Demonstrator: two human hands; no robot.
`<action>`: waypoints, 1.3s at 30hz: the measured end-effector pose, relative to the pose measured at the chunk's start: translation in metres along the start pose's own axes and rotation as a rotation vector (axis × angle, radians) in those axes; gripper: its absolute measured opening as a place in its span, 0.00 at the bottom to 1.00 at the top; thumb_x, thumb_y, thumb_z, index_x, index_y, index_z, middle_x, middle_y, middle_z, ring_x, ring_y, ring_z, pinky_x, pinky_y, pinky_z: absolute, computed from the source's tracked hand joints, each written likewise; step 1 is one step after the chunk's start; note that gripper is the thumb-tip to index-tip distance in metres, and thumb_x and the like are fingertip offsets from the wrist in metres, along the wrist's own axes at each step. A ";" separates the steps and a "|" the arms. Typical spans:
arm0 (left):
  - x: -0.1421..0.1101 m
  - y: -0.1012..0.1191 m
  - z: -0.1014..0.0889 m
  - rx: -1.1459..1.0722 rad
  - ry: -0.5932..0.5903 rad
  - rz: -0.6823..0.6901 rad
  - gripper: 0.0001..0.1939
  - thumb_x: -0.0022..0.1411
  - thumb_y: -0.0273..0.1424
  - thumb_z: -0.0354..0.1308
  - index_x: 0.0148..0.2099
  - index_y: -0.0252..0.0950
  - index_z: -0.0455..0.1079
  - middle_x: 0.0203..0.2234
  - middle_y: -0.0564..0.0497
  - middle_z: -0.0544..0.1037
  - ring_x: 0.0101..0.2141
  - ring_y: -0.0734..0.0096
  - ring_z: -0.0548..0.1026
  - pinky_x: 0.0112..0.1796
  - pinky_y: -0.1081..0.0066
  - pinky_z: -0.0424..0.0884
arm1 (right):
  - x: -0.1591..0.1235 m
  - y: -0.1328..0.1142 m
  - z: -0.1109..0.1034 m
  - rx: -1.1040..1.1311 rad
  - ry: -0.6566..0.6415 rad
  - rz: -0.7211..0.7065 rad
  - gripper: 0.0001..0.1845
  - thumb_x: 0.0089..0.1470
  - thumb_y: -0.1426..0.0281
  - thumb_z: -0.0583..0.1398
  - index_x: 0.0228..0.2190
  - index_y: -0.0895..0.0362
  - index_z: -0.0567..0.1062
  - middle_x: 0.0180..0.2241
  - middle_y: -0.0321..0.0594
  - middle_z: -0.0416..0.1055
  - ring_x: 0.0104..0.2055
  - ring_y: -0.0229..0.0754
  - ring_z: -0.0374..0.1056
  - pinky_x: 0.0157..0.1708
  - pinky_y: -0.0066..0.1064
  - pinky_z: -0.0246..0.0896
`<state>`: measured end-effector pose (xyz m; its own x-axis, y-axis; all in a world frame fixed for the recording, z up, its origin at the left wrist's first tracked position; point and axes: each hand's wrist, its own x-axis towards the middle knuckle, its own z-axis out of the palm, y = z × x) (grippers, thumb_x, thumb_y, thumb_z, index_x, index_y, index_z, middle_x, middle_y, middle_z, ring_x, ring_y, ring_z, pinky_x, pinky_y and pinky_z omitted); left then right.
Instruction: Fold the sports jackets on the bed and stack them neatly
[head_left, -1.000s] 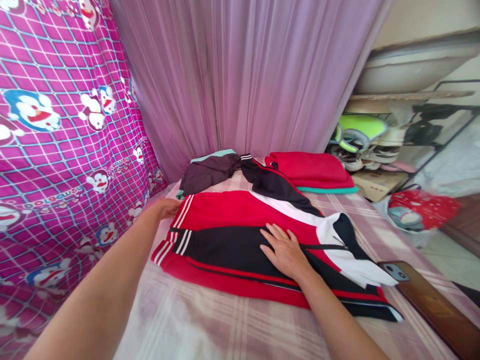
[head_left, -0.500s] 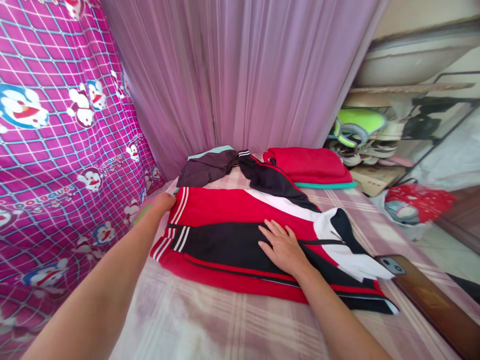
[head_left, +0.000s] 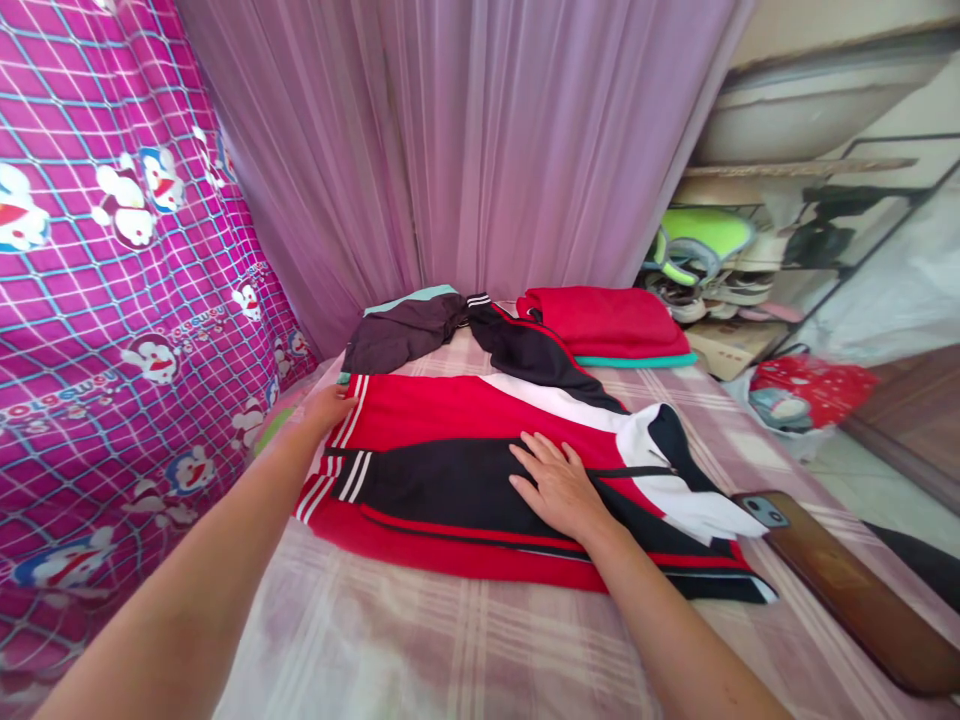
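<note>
And here's the jacket (head_left: 442, 405), red, black and white, spread out on the bed (head_left: 450, 655), right under the right hand (head_left: 559, 488) and reaching across to the left hand (head_left: 326, 405). The right hand is open, palm down, fingers spread over the middle; it grasps nothing and looks to be steadying the cloth. Over at the striped hem (head_left: 354, 412), the left hand touches the far corner; whether its fingers have closed on the fabric, I can't tell.

So this looks like positioning and smoothing. Any lift of that edge would call for a sure pinch at the left hand, with the right palm light enough not to drag the layers.

One black sleeve (head_left: 442, 485) lies between the hands, its cuff toward the left hand; the other sleeve (head_left: 536, 355) stretches away beyond the right hand. The white collar (head_left: 645, 440) sits right of the right hand, with the phone (head_left: 847, 590) just past it. Farther out, dark clothing (head_left: 405, 330) lies beyond the left hand, and a folded red cloth (head_left: 607, 325) beyond the right.
</note>
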<state>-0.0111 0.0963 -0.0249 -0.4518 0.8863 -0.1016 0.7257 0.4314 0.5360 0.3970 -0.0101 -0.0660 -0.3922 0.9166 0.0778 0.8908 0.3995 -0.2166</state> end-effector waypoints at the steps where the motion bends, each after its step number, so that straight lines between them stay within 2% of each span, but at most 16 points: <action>1: 0.000 0.001 0.002 0.046 0.025 0.020 0.14 0.53 0.35 0.60 0.42 0.36 0.73 0.43 0.41 0.80 0.51 0.48 0.74 0.50 0.58 0.70 | -0.001 -0.001 -0.001 0.009 -0.005 0.002 0.28 0.65 0.58 0.50 0.62 0.53 0.66 0.67 0.45 0.54 0.69 0.51 0.48 0.65 0.54 0.42; 5: -0.003 0.008 0.011 0.206 0.090 0.112 0.22 0.53 0.29 0.57 0.51 0.31 0.71 0.48 0.34 0.78 0.53 0.45 0.73 0.52 0.56 0.68 | -0.002 0.001 -0.005 0.086 0.029 0.019 0.26 0.64 0.59 0.50 0.60 0.52 0.69 0.66 0.44 0.58 0.68 0.50 0.51 0.65 0.53 0.44; 8: -0.003 0.013 0.022 0.380 0.191 0.338 0.26 0.58 0.28 0.50 0.59 0.28 0.65 0.55 0.33 0.73 0.57 0.50 0.70 0.56 0.58 0.65 | 0.009 0.018 -0.017 0.158 0.148 0.052 0.24 0.64 0.61 0.50 0.57 0.53 0.72 0.61 0.42 0.67 0.64 0.47 0.60 0.63 0.44 0.51; 11: -0.003 0.013 0.040 0.440 0.181 0.516 0.24 0.64 0.32 0.44 0.57 0.29 0.69 0.56 0.36 0.73 0.57 0.54 0.70 0.58 0.59 0.64 | 0.037 0.049 -0.038 0.135 0.266 0.223 0.23 0.63 0.64 0.51 0.55 0.55 0.73 0.57 0.44 0.71 0.58 0.45 0.67 0.59 0.36 0.59; 14: -0.003 0.006 0.061 0.426 0.182 0.535 0.25 0.65 0.37 0.43 0.56 0.30 0.69 0.54 0.38 0.75 0.55 0.55 0.72 0.57 0.58 0.65 | 0.073 0.084 -0.055 -0.009 0.272 0.451 0.26 0.62 0.62 0.53 0.58 0.60 0.70 0.56 0.51 0.70 0.58 0.52 0.66 0.57 0.40 0.59; 16: -0.003 0.000 0.072 0.416 0.222 0.543 0.26 0.65 0.37 0.43 0.58 0.28 0.67 0.56 0.36 0.74 0.56 0.56 0.71 0.58 0.57 0.64 | 0.093 0.101 -0.059 -0.063 0.208 0.566 0.32 0.60 0.58 0.56 0.60 0.64 0.66 0.57 0.58 0.68 0.59 0.57 0.65 0.56 0.44 0.59; 18: -0.003 -0.004 0.079 0.419 0.251 0.557 0.27 0.66 0.37 0.43 0.59 0.26 0.66 0.56 0.34 0.73 0.57 0.55 0.70 0.59 0.58 0.63 | 0.106 0.112 -0.056 -0.070 0.122 0.611 0.37 0.57 0.53 0.59 0.60 0.64 0.65 0.57 0.60 0.68 0.59 0.59 0.65 0.54 0.46 0.60; 20: -0.004 -0.006 0.082 0.425 0.269 0.577 0.28 0.66 0.38 0.42 0.59 0.23 0.66 0.57 0.33 0.72 0.57 0.54 0.69 0.60 0.58 0.61 | 0.112 0.119 -0.050 -0.083 0.082 0.583 0.32 0.57 0.54 0.59 0.57 0.60 0.69 0.53 0.57 0.72 0.56 0.59 0.68 0.51 0.46 0.62; 23: -0.007 -0.005 0.083 0.417 0.300 0.593 0.29 0.68 0.38 0.41 0.62 0.23 0.63 0.57 0.33 0.72 0.57 0.54 0.70 0.60 0.58 0.61 | 0.113 0.129 -0.042 -0.131 0.151 0.614 0.20 0.62 0.62 0.54 0.51 0.57 0.74 0.47 0.54 0.76 0.50 0.56 0.72 0.47 0.43 0.64; 27: -0.009 -0.006 0.086 0.464 0.309 0.591 0.31 0.69 0.39 0.38 0.64 0.23 0.61 0.58 0.35 0.71 0.58 0.56 0.68 0.60 0.59 0.60 | 0.114 0.137 -0.040 -0.123 0.151 0.723 0.21 0.62 0.64 0.53 0.52 0.60 0.73 0.48 0.58 0.74 0.50 0.57 0.72 0.46 0.44 0.64; 29: -0.008 -0.007 0.088 0.514 0.296 0.598 0.31 0.68 0.39 0.38 0.64 0.24 0.62 0.59 0.35 0.70 0.60 0.55 0.66 0.61 0.57 0.58 | 0.114 0.133 -0.041 -0.113 0.169 0.683 0.23 0.60 0.67 0.54 0.55 0.60 0.70 0.50 0.57 0.73 0.51 0.57 0.70 0.47 0.45 0.63; 31: -0.008 -0.007 0.090 0.546 0.286 0.594 0.31 0.68 0.40 0.39 0.64 0.25 0.62 0.60 0.35 0.69 0.62 0.53 0.64 0.61 0.56 0.59 | 0.111 0.122 -0.041 -0.134 0.274 0.611 0.27 0.58 0.71 0.55 0.58 0.61 0.67 0.54 0.57 0.70 0.55 0.58 0.67 0.50 0.47 0.61; 34: -0.009 -0.006 0.090 0.549 0.288 0.572 0.33 0.67 0.42 0.40 0.65 0.23 0.61 0.60 0.33 0.68 0.61 0.52 0.64 0.60 0.56 0.60 | 0.104 0.095 -0.036 -0.154 0.447 0.361 0.28 0.57 0.74 0.53 0.59 0.61 0.67 0.59 0.55 0.67 0.59 0.56 0.63 0.56 0.48 0.56; 35: -0.010 -0.005 0.089 0.539 0.290 0.565 0.33 0.67 0.42 0.41 0.65 0.23 0.60 0.60 0.32 0.68 0.61 0.52 0.65 0.60 0.56 0.60 | 0.103 0.084 -0.033 -0.133 0.441 0.224 0.26 0.58 0.74 0.52 0.58 0.60 0.69 0.58 0.52 0.68 0.59 0.53 0.63 0.58 0.46 0.56; 37: -0.011 -0.003 0.087 0.509 0.292 0.560 0.33 0.67 0.42 0.41 0.65 0.22 0.60 0.59 0.32 0.69 0.60 0.52 0.66 0.60 0.57 0.60 | 0.106 0.065 -0.025 -0.058 0.324 -0.051 0.23 0.61 0.71 0.50 0.54 0.57 0.74 0.56 0.47 0.71 0.58 0.48 0.65 0.59 0.40 0.57; 39: -0.013 -0.001 0.086 0.475 0.296 0.559 0.33 0.68 0.41 0.41 0.65 0.22 0.60 0.59 0.32 0.70 0.59 0.53 0.67 0.60 0.57 0.61 | 0.117 0.052 -0.016 0.002 0.179 -0.203 0.23 0.64 0.68 0.48 0.54 0.56 0.74 0.57 0.45 0.71 0.59 0.45 0.65 0.60 0.36 0.56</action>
<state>0.0386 0.0987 -0.0961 -0.0259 0.9399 0.3405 0.9996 0.0205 0.0194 0.4007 0.1184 -0.0527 -0.5155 0.8062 0.2903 0.7977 0.5752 -0.1810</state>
